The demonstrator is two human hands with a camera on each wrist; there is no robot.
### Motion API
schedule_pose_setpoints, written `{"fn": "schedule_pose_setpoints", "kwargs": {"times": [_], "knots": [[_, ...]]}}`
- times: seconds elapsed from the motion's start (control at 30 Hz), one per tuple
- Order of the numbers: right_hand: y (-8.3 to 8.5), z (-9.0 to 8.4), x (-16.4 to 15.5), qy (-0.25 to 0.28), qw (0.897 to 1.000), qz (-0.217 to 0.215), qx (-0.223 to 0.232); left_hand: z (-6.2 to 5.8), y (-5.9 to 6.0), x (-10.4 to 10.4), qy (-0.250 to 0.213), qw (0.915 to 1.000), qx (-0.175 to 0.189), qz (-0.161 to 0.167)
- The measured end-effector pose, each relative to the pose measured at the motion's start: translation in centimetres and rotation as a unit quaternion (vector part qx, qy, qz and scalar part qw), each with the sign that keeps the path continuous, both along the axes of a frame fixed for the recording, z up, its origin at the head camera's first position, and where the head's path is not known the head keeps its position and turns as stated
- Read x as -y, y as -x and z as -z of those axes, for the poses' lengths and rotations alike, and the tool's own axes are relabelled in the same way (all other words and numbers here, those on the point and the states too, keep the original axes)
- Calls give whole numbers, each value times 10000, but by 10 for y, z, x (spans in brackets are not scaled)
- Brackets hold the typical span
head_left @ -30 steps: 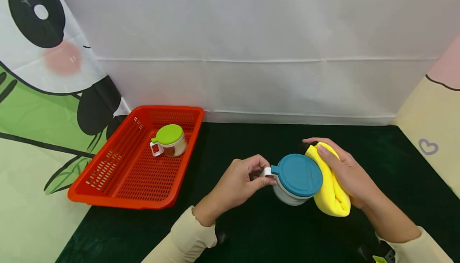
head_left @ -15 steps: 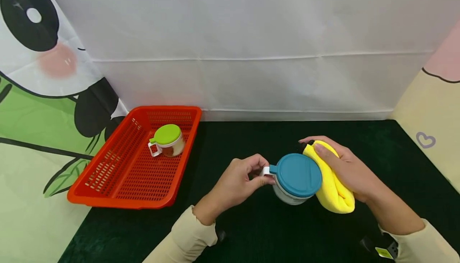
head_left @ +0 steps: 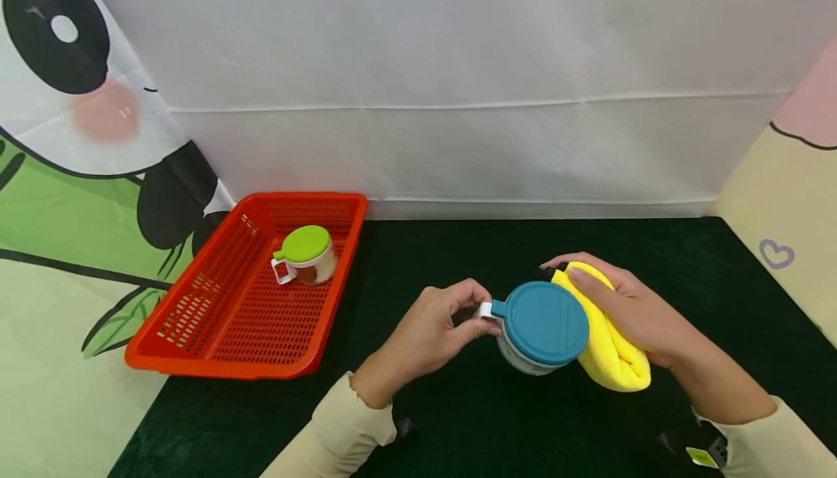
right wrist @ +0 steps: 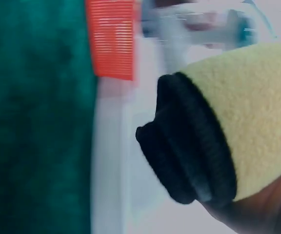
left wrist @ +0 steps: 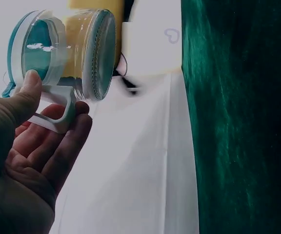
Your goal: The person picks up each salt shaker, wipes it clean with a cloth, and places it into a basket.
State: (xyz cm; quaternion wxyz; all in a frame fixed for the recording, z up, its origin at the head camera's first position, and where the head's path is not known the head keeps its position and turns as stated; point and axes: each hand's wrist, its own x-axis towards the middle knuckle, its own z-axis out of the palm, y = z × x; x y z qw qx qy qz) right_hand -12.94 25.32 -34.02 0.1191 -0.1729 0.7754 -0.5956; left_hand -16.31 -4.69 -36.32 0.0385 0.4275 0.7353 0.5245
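Head view: pinching handle [head_left: 485, 310] with left hand [head_left: 437, 333], cloth [head_left: 612, 351] beside jar [head_left: 548, 323] with right hand [head_left: 634, 307], risking dropping jar by overpressing.

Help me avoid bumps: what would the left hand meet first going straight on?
Past the blue-lidded jar it holds, the left hand would probably meet the yellow cloth in the right hand, though depth is unclear.

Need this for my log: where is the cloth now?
In the head view, the cloth is right of centre, held in the right hand, beside the blue-lidded jar.
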Motion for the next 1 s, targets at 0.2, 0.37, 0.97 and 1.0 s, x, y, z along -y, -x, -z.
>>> {"fn": "schedule_pose_setpoints", "kwargs": {"times": [0.2,0.37,0.97,1.0], "knots": [[1,-7,0,-108,9997,-21,-215,-2,-1,-2,-128,9996,-249,-48],[11,4,-2,-12,9975,-626,313,-6,-2,-1,7,9998,-196,-4],[18,-23,-5,-974,9690,-2112,-829,-2,-2,-3,313,9972,-411,547],[18,-25,-4,-953,9663,-2209,-914,-3,-3,-3,315,9971,-395,569]]}}
